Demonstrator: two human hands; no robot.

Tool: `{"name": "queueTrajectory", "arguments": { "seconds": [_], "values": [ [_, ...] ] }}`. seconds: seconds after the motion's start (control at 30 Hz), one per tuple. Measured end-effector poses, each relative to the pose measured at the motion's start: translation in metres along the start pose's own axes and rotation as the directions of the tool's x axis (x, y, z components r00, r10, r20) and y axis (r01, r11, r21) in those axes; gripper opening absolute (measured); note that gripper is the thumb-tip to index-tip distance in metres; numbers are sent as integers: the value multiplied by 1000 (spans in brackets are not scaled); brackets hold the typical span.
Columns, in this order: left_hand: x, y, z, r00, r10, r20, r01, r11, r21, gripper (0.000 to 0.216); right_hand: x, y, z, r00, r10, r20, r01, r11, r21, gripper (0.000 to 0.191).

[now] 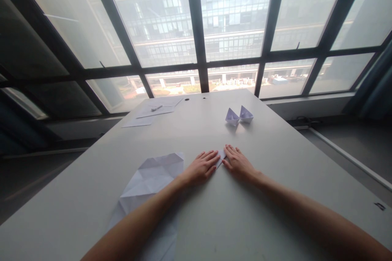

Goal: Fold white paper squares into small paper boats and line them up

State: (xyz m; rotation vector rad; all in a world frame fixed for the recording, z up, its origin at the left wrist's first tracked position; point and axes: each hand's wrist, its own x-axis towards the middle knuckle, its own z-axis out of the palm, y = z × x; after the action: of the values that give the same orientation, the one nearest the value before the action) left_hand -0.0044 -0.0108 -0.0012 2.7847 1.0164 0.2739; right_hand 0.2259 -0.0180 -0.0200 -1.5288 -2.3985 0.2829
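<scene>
A small folded piece of white paper point(221, 155) lies flat on the table between my two hands. My left hand point(202, 167) rests on its left side with the fingers stretched out flat. From the other side my right hand point(238, 164) presses down on its right edge, fingers also laid out straight. Much of the folded paper is hidden under the fingers. Beneath and beside my left forearm spreads a large creased sheet of paper point(150, 177), partly covered by the arm.
Two folded paper shapes with pointed tops, one on the left point(232, 117) and one on the right point(246, 114), stand side by side farther back. Flat sheets point(141, 121) with a pen point(157, 108) lie at the far left of the white table point(290, 163). Windows rise behind.
</scene>
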Motion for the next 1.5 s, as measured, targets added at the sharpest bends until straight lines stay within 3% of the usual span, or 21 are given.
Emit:
{"name": "queueTrajectory", "arguments": {
  "seconds": [0.2, 0.33, 1.5],
  "values": [
    [0, 1, 0, 1000, 3, -9, -3, 1000, 3, 49, -1, -3, -3, 998, -39, -45, 39, 999, -7, 64],
    [0, 1, 0, 1000, 1, -1, -1, 1000, 3, 50, -2, -5, -7, 995, -104, -2, 104, 994, 10, 62],
    [1, 4, -2, 999, -27, 32, 27, 1000, 16, 51, -2, -4, -7, 994, -107, 27, 107, 994, 13, 62]
  ]
}}
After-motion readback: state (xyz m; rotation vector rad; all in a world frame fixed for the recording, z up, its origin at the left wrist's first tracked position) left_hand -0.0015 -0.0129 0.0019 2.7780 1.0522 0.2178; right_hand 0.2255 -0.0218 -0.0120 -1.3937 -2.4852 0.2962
